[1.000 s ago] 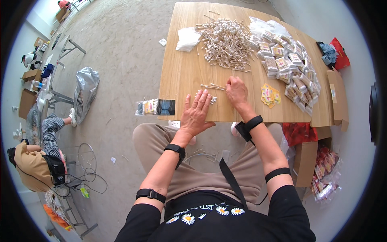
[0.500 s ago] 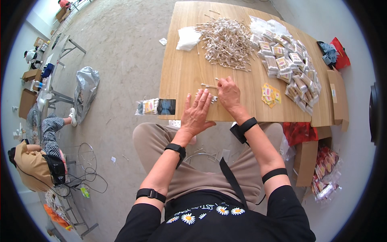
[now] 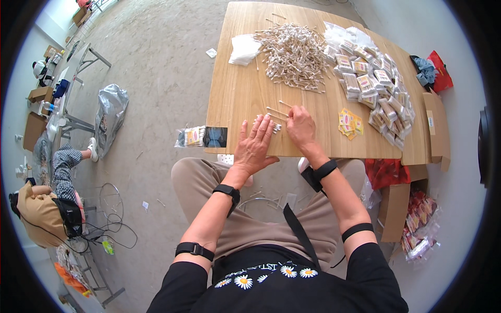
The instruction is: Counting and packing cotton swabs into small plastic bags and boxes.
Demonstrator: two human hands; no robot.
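My left hand (image 3: 253, 144) lies flat near the table's front edge, fingers stretched out. Under and beside its fingertips is a small bunch of cotton swabs (image 3: 276, 127), partly hidden. Just right of it my right hand (image 3: 301, 128) is closed, with curled fingertips against the ends of a few loose cotton swabs (image 3: 276, 110). How many it grips is hidden. Farther back on the table is a large heap of cotton swabs (image 3: 295, 55). Filled clear packs of swabs (image 3: 368, 83) are piled to the right.
Yellow printed cards (image 3: 349, 124) lie right of my right hand. A stack of clear bags (image 3: 244, 49) sits at the back left of the wooden table (image 3: 235, 94). One filled pack (image 3: 194, 137) is at the front left corner. Cardboard boxes (image 3: 394, 211) stand at the right; another person (image 3: 44, 214) sits far left.
My right hand has shifted slightly right and toward me, and the loose swabs at its fingertips have moved and turned with it. My left hand has stayed in place.
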